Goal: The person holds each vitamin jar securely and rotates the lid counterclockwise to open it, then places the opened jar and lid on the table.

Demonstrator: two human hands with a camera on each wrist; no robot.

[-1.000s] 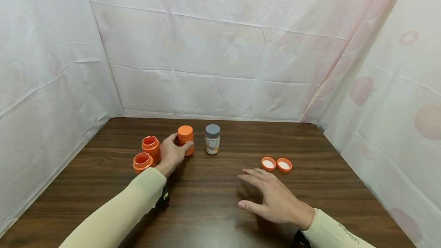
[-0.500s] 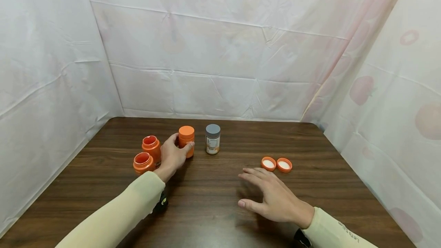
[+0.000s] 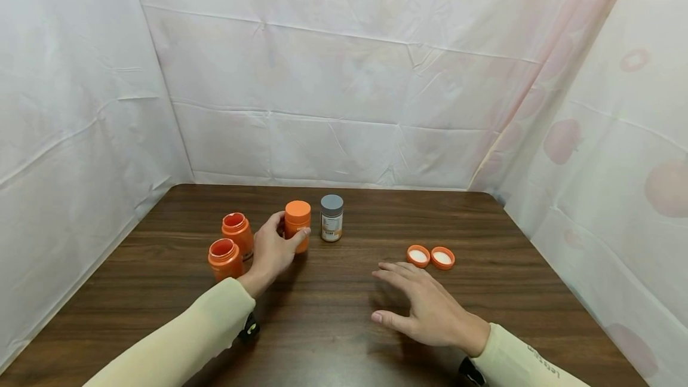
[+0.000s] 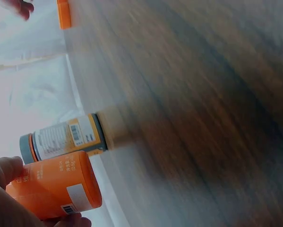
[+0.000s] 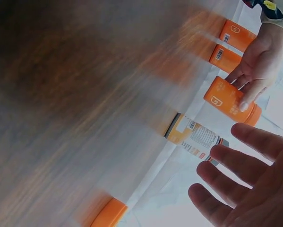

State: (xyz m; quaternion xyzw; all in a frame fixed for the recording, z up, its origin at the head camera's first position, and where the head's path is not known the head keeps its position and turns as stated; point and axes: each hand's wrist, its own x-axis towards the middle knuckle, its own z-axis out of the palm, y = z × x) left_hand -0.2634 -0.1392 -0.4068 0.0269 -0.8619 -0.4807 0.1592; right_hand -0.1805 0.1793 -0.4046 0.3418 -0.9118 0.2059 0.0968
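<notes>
My left hand (image 3: pixel 271 252) grips an orange bottle (image 3: pixel 297 212) with its orange lid on, thumb on the near side and fingers round the far side. In the left wrist view the upright bottle (image 4: pixel 61 184) shows printed text and a barcode, its base close over the table. My right hand (image 3: pixel 430 309) is spread, palm down, holding nothing. Just beyond its fingers, two orange lids (image 3: pixel 418 255) lie with their white insides up. A grey-capped jar (image 3: pixel 331 220) with a white and orange label stands right of the gripped bottle.
Two uncapped orange bottles (image 3: pixel 237 233) stand left of my left hand, the nearer one partly behind the sleeve (image 3: pixel 177 333). White printed sheets (image 3: pixel 333 106) enclose the dark wooden table (image 3: pixel 333 315) at the back and sides.
My left hand has brought the capped orange bottle slightly to the right and nearer to me. The right hand, the lids and the grey-capped jar have stayed put.
</notes>
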